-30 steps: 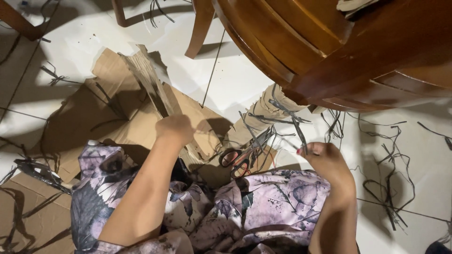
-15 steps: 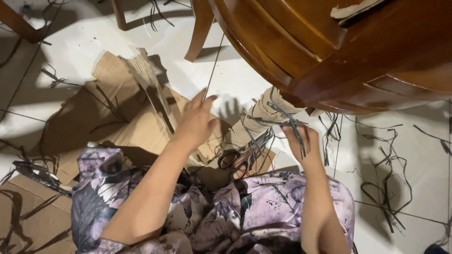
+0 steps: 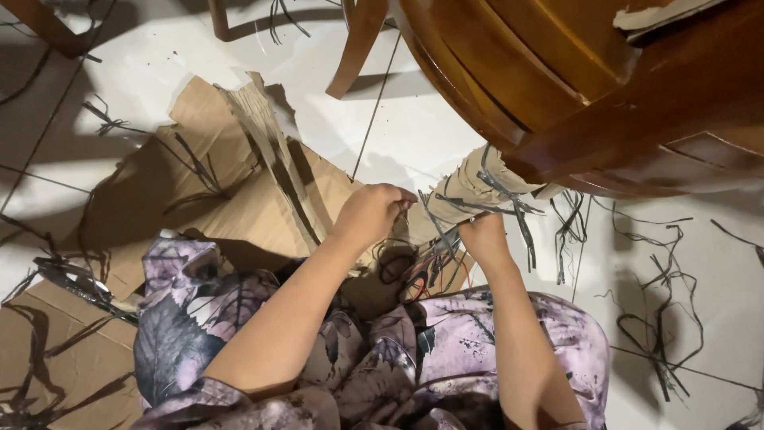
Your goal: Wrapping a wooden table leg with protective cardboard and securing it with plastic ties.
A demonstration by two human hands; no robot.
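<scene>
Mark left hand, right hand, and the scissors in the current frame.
left hand [image 3: 370, 213], head view, on the knuckles.
right hand [image 3: 483, 237], head view, on the back of the hand.
scissors [image 3: 395, 267], head view, on the dark handle loop between the wrists.

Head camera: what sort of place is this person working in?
Probably a room in a home, worked on at floor level. A white tiled floor, the carved leg of wooden furniture, torn cardboard and dark strips scattered about suggest a makeshift craft spot.
</scene>
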